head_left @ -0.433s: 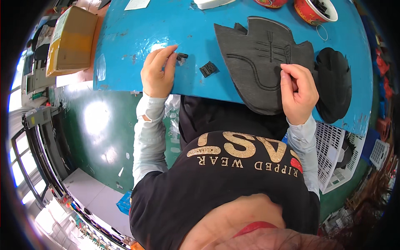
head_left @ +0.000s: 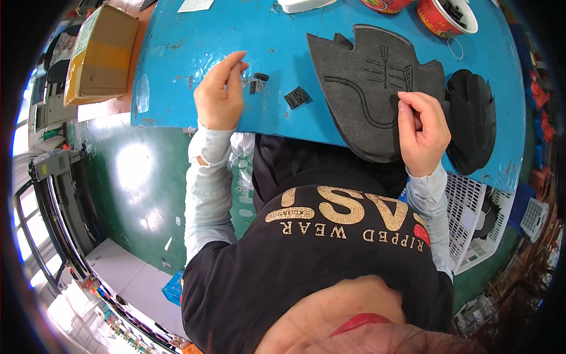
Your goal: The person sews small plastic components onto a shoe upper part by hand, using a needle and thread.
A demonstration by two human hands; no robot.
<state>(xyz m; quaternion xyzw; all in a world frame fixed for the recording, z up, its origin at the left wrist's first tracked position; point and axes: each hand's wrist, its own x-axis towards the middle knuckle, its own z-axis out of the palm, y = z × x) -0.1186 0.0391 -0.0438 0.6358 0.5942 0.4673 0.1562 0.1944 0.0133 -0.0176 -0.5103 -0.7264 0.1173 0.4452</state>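
My left hand hovers over the left of the table, fingers bent and apart with nothing visible between them. Just right of its fingertips lie small black strips on a clear scrap. Further right is a small ribbed black patch. My right hand rests on a large black shaped panel with stitched or grooved lines, apparently a stack. Its thumb and forefinger are pressed together; what they may hold is hidden. The panel's near end hangs over the table edge.
A pile of dark rounded pieces lies right of the panel. Red bowls stand at the back, one holding black bits. A cardboard box is at the left. White plastic baskets sit below the table's right edge.
My left hand has drawn back to the left, away from the small black strips, which now lie uncovered on the table. My right hand has stayed on the panel.
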